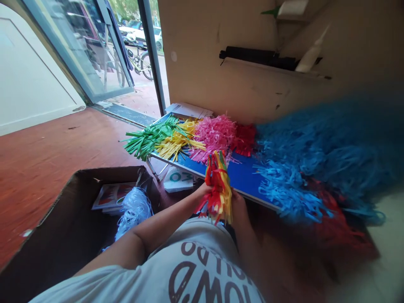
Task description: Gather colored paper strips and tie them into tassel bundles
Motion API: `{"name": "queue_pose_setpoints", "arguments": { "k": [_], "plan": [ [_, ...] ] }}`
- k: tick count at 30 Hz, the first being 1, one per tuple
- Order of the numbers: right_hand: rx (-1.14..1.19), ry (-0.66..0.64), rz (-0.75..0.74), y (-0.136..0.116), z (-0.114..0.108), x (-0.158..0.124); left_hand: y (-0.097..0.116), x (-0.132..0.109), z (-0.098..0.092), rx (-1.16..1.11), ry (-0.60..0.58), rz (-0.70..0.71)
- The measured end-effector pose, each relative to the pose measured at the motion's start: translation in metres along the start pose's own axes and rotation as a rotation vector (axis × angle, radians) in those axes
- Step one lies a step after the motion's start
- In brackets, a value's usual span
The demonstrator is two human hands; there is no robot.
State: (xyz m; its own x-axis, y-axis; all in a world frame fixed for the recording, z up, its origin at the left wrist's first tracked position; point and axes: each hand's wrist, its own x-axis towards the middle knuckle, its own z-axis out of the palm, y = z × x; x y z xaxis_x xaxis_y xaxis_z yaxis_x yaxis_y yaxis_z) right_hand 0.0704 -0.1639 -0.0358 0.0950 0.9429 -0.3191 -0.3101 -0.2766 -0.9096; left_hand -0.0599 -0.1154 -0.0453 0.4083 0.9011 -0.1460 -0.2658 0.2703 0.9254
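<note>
A bundle of red, yellow, green and white strips (218,185) is held up in front of my shirt, at the near edge of the blue table (243,173). My left hand (206,191) is closed on its left side. On its right side my right hand (237,201) grips the same bundle. The strips hide most of my fingers. Just beyond lie piles of cut strips: green (151,136), yellow (179,141), pink (216,134) and red (243,140). Light-blue strips (287,189) spread over the table to the right.
A large heap of blue strips (328,143) fills the right side, with red strips (341,219) hanging below. Papers (189,110) lie against the wall. At left stands an open cardboard box (59,206) containing white strips (135,206). A glass door (91,46) stands open.
</note>
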Motion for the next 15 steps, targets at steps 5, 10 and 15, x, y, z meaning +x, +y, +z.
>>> {"name": "queue_pose_setpoints", "arguments": {
  "k": [5, 10, 15],
  "plan": [
    [-0.602, -0.099, -0.139, -0.018, -0.054, -0.019, 0.045, 0.000, -0.052, 0.382, 0.130, 0.130],
    [-1.115, -0.652, -0.353, -0.081, -0.031, -0.033, 0.063, -0.012, -0.057, 0.931, -0.075, 0.140],
    [-0.967, -0.617, -0.223, -0.108, -0.004, 0.041, 0.046, -0.017, -0.017, 1.100, -0.292, 0.175]
  ]
}}
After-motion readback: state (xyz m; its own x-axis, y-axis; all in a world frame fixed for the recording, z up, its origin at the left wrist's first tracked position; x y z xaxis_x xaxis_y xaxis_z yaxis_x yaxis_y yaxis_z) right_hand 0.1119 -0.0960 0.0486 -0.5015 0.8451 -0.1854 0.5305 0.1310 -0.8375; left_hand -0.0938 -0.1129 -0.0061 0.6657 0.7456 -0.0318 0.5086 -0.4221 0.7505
